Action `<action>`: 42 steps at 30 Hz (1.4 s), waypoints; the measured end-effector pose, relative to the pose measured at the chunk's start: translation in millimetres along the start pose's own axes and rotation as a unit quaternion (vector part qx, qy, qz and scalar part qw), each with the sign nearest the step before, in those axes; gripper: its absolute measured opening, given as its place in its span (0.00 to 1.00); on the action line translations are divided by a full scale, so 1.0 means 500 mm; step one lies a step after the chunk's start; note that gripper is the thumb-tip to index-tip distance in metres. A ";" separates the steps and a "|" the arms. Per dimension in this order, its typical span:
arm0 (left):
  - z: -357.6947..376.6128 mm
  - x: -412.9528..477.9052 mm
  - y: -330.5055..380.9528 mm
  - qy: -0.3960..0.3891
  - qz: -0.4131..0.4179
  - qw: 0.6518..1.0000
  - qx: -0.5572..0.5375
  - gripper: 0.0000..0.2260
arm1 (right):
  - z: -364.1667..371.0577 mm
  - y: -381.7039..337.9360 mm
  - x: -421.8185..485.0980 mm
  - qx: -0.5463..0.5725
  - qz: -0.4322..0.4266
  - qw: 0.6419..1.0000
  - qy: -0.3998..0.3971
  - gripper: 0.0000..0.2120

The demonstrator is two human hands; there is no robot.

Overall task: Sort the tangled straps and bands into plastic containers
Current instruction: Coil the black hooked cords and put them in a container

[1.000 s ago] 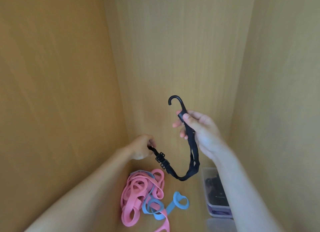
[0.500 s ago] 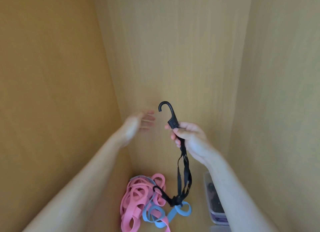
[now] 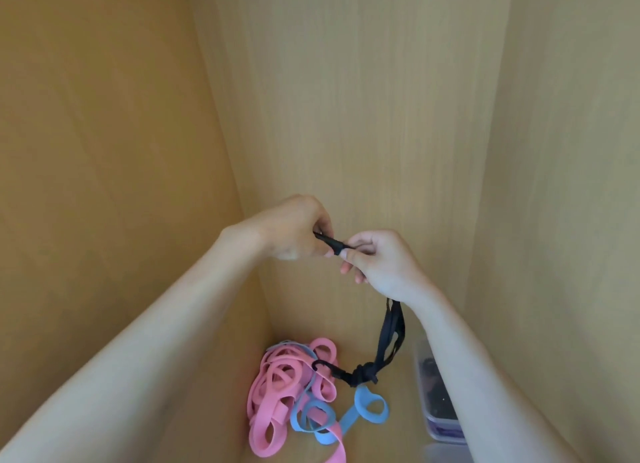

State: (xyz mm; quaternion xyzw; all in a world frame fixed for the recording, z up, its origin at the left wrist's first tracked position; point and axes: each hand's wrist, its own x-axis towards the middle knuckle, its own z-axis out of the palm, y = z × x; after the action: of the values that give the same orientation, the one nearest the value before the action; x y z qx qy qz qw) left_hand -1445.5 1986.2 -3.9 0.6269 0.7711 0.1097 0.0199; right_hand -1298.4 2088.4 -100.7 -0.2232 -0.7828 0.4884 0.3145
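the left hand (image 3: 294,230) and right hand (image 3: 381,265) are meeting just below the middle of the view, both working on the black strap (image 3: 391,331). the left fingers (image 3: 320,222) are pinching its hard hook end, the curve hiding inside the hand. the right fingers (image 3: 362,244) are clenching round the collar at three o'clock of that pinch, with the thumb pressing on it.

from under the right wrist the strap is dropping toward six o'clock as a doubled loop. it is ending in a knot (image 3: 363,374) and a second hook (image 3: 320,365), which is pointing to nine o'clock over the pink bands (image 3: 277,383). i cannot tell whether it is catching them. the blue bands (image 3: 370,405) are lying at five o'clock of the pink heap and tangling with its edge. a container (image 3: 419,372) holding dark straps is standing at three o'clock of the knot, with another box (image 3: 446,454) at six o'clock of it.

the strap is looking light, limp and probably stretchy, so it is likely sagging and swinging wherever nobody is holding it. only the hooks and collar are seeming rigid, and these are offering the surest holds. the knot is probably needing both hands working close beside it. the free hook is risking a snag on the pink bands during any quick lift.
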 end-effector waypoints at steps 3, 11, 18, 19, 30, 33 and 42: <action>0.007 -0.008 -0.007 -0.010 -0.021 0.999 0.027 0.06 | 0.000 -0.004 -0.001 -0.005 -0.018 0.999 0.037 0.01; 0.048 -0.016 -0.022 0.014 -0.022 1.000 -0.016 0.05 | 0.026 0.000 -0.003 0.003 -0.037 0.995 0.097 0.07; 0.063 -0.034 -0.014 0.038 -0.042 0.987 -0.151 0.08 | 0.051 0.011 -0.031 0.050 0.025 0.994 0.096 0.02; 0.067 -0.037 -0.012 0.047 -0.043 0.986 -0.157 0.08 | 0.057 0.015 -0.039 0.053 0.041 0.994 0.081 0.02; 0.138 -0.045 0.005 0.259 -0.112 0.876 -0.391 0.02 | 0.077 0.038 -0.104 0.235 0.055 0.970 0.018 0.08; 0.157 -0.049 0.025 0.289 -0.166 0.767 -0.548 0.02 | 0.092 0.052 -0.127 0.298 0.053 0.952 -0.047 0.07; 0.155 -0.094 0.013 0.184 -0.095 0.760 -0.616 0.06 | 0.059 0.068 -0.140 0.480 0.038 0.876 0.009 0.07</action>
State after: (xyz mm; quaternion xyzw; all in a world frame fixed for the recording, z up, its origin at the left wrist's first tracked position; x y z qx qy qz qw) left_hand -1416.3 1952.8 -83.0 0.3706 0.5822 0.6715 0.2699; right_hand -1268.6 2038.6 -160.3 -0.0791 -0.4399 0.8138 0.3715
